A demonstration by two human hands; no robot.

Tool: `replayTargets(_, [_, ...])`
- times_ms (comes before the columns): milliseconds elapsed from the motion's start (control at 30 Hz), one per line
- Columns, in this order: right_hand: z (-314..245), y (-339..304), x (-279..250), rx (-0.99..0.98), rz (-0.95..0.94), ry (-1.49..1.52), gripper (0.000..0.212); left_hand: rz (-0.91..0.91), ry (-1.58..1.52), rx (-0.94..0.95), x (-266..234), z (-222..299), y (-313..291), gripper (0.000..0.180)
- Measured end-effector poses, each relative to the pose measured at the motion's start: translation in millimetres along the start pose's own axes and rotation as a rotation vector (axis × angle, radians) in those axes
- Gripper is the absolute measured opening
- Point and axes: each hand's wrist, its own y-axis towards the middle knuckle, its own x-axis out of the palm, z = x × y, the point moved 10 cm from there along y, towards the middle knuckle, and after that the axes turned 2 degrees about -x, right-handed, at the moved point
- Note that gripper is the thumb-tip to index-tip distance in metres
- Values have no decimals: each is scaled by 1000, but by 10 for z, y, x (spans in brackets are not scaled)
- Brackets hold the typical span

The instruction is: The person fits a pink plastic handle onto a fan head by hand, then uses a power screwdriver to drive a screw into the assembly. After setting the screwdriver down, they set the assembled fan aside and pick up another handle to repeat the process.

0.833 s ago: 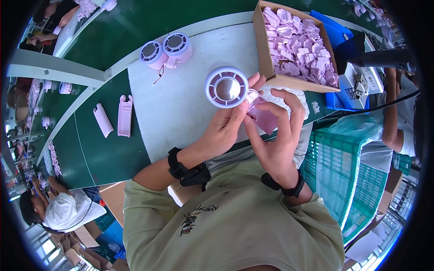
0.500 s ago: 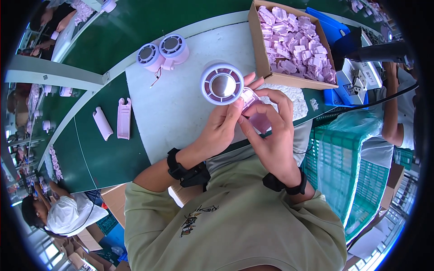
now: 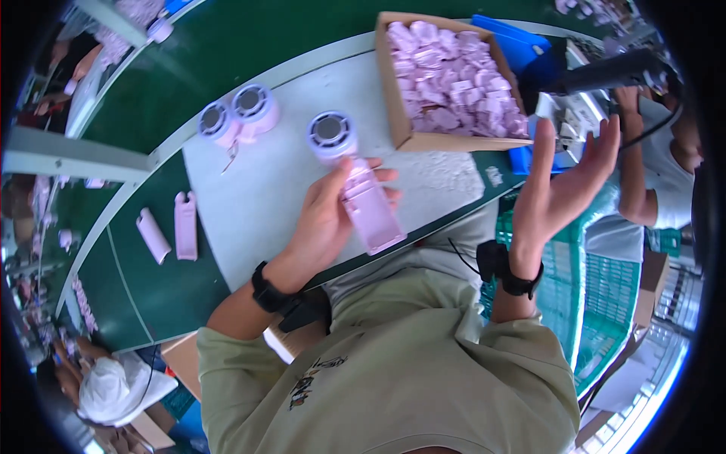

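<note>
In my left hand [image 3: 318, 212] is a pale pink handheld fan [image 3: 372, 218], gripped where its round head meets the handle. The handle's open, hollow side faces up and slants toward me. My right hand [image 3: 561, 185] is raised with fingers spread, holding nothing. It appears beside a small white box [image 3: 581, 125] of small parts and below a black cylindrical tool [image 3: 609, 72]. Two pink fan heads [image 3: 255, 108] stand together at the mat's far left, with thin wires beside them. Two pink handle shells [image 3: 186, 227] lie on the green table to the left.
A cardboard box [image 3: 461, 142] heaped with pink plastic parts stands at the back right, with a blue bin [image 3: 518, 38] behind it. A green basket [image 3: 612, 303] lined with clear plastic is at my right. Other people [image 3: 117, 390] sit left and right.
My right hand has let go of the fan and moved right, opening out. My left hand has shifted left with the fan, whose handle now shows in full. The view has turned slightly.
</note>
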Motion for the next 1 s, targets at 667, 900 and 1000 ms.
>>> replayTargets(667, [1203,610,-372,281,228,814,15,107,112,-66,25,-47,-101,50])
replayTargets(900, [1111,727,-504,102,325,548,13,109,143,-55,10,-57,-126,52])
replayTargets(1000, [1146,689,-412,168,334,461,13,113,161,-49,15,-39,-121,53])
